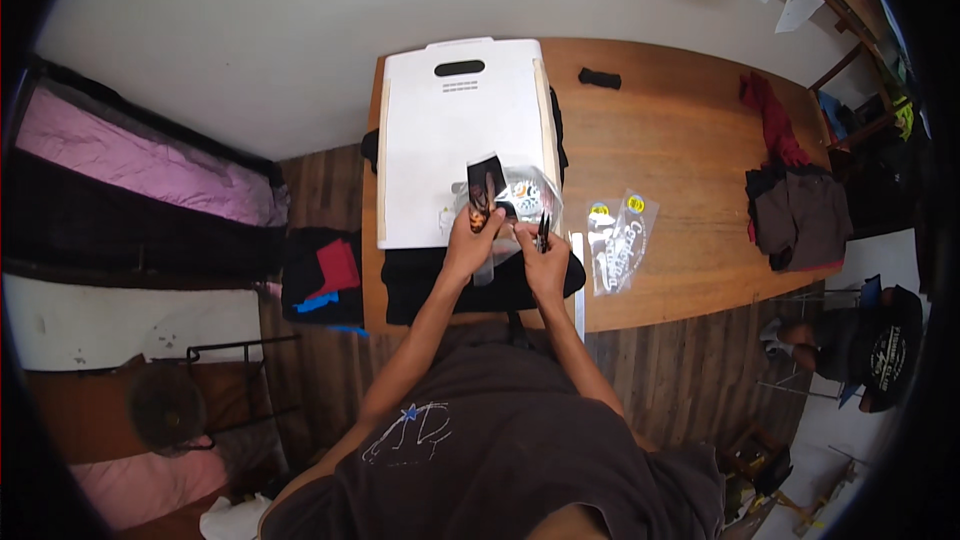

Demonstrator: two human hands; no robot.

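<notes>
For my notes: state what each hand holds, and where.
Left hand grips the clear plastic bag by its lower edge; right hand holds a black pen upright.

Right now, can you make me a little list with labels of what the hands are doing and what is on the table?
left hand: holds a clear packet with a black and orange item inside
right hand: touches the packet, black pen in its fingers
under the hands: black cloth and a white board
to the right: two clear bags with printed pieces
far right: pile of dark clothes
surface: wooden table
</notes>
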